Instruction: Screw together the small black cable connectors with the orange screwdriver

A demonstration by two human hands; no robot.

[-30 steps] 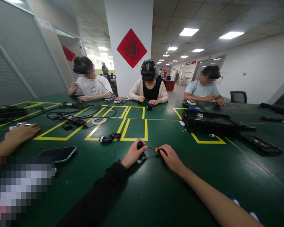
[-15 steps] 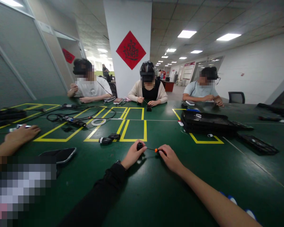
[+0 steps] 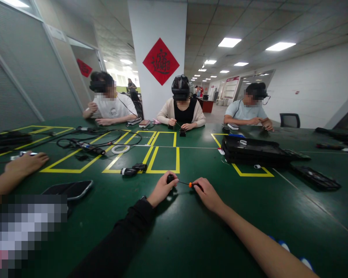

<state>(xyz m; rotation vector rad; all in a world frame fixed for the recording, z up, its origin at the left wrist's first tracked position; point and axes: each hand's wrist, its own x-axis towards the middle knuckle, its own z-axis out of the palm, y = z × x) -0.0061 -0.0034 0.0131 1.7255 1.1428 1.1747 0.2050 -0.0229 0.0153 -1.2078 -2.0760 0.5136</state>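
Observation:
My left hand [image 3: 161, 190] is closed around a small black rounded part [image 3: 170, 178], mostly hidden by the fingers. In my right hand [image 3: 207, 194] is a screwdriver [image 3: 190, 185] with a black handle, an orange collar and a thin dark shaft. The shaft lies nearly level and points left at the black part. Whether its tip touches the part is too small to tell. Both hands are low over the green table [image 3: 174, 231], in front of the yellow tape marks.
Two black cylindrical pieces [image 3: 133, 170] lie left of my hands, near a white ring [image 3: 120, 149] and black cables [image 3: 72, 143]. A black tray [image 3: 252, 150] stands at right. A phone [image 3: 68, 190] and a neighbour's hand [image 3: 27, 164] are at left. Three people sit opposite.
Both hands stay almost in place, still holding the black part and the screwdriver. The view and hands shift only very slightly.

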